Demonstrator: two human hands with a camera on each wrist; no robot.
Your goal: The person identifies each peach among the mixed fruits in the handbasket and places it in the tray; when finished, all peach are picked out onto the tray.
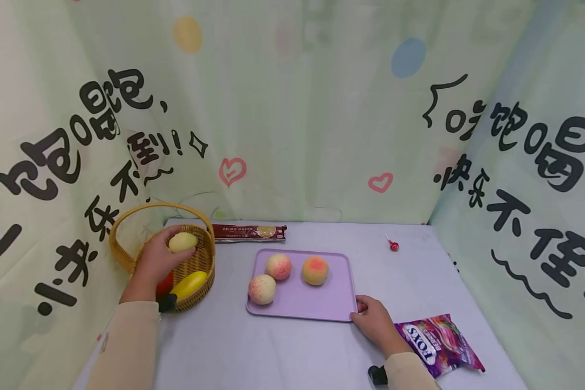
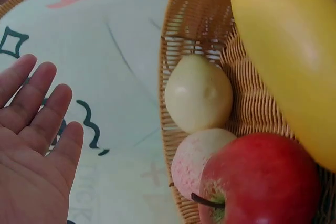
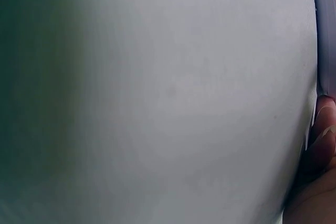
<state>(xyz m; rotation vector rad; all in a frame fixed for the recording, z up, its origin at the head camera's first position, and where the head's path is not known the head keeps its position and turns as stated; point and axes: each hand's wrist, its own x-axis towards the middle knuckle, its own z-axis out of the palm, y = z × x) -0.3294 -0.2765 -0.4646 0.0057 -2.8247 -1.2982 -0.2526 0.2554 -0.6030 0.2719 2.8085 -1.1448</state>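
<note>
My left hand (image 1: 159,257) is over the wicker basket (image 1: 207,260). In the left wrist view its fingers (image 2: 39,98) are straight and the visible palm holds nothing. A pale yellow pear (image 2: 199,95) lies against the basket wall, apart from those fingers; from the head it shows between thumb and fingers. Beside it are a pale pink-speckled peach (image 2: 197,156), a red apple (image 2: 262,177) and a long yellow fruit (image 1: 191,285). My right hand (image 1: 376,322) pinches the near right corner of the purple tray (image 1: 297,306), which bears two pink-speckled peaches (image 1: 262,290) and an orange peach (image 1: 315,270).
A dark red long package (image 1: 248,233) lies at the table's back edge, right of the basket. Farther right is a small red lollipop (image 1: 394,246). A purple snack bag (image 1: 439,344) lies beside my right wrist. Printed curtains (image 1: 302,124) enclose the white table (image 1: 253,352).
</note>
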